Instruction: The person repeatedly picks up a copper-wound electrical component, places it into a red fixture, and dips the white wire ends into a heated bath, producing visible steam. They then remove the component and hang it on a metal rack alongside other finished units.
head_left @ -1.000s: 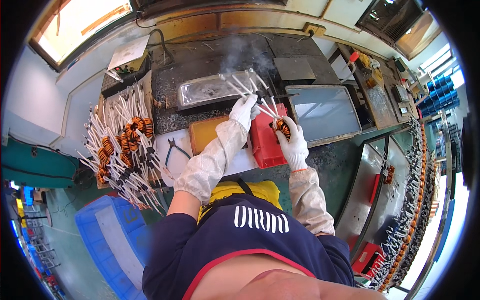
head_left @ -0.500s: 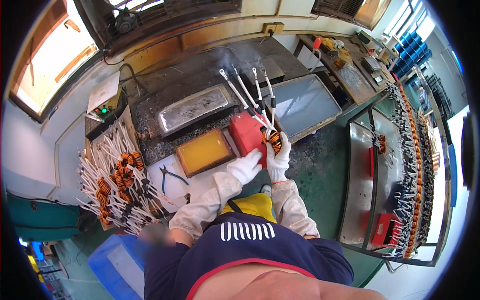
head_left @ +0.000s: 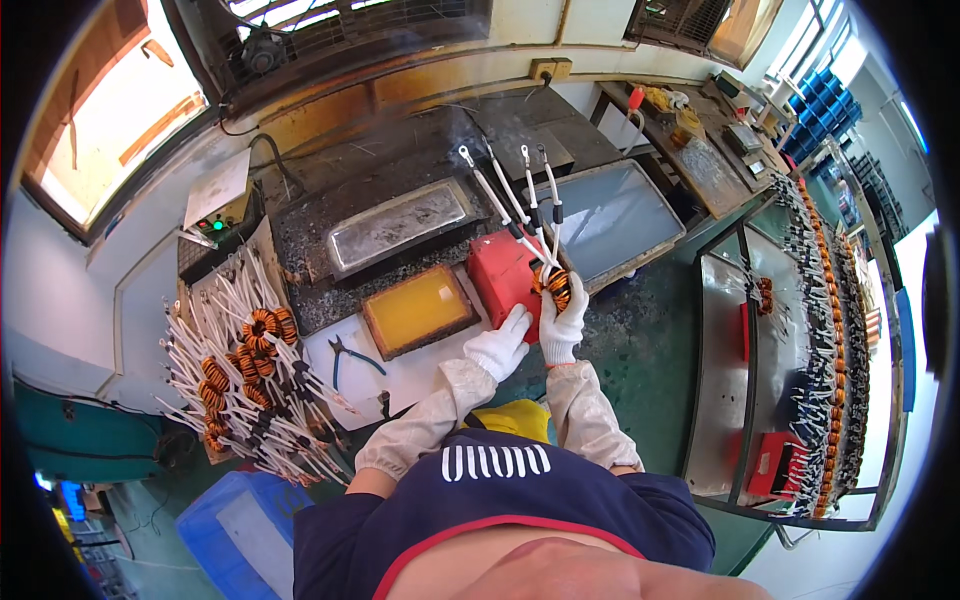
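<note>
My right hand (head_left: 563,330), in a white glove, is closed around a ring-shaped coil (head_left: 553,284) wound with copper-coloured wire. From the coil several white leads (head_left: 508,195) with dark sleeves point up and away, ending in metal ring terminals (head_left: 465,153). Thin smoke drifts near those ends. My gloved left hand (head_left: 500,342) lies against the near side of a red box (head_left: 500,270), its fingers stretched out and holding nothing visible. The coil is just beside the box's right edge. Left of the box sits a shallow pan of amber material (head_left: 418,308).
A rectangular metal pot (head_left: 400,225) stands behind the amber pan, and a grey liquid-filled tray (head_left: 620,215) at right. Pliers (head_left: 350,358) lie left, near piled coils (head_left: 250,365). A rack (head_left: 745,400) with many hanging coils stands far right; a blue bin (head_left: 235,535) at lower left.
The whole view has shifted slightly. The coil's leads lean a little further right, and the smoke by their ends looks thinner. Both hands keep nearly the same places beside the red box.
</note>
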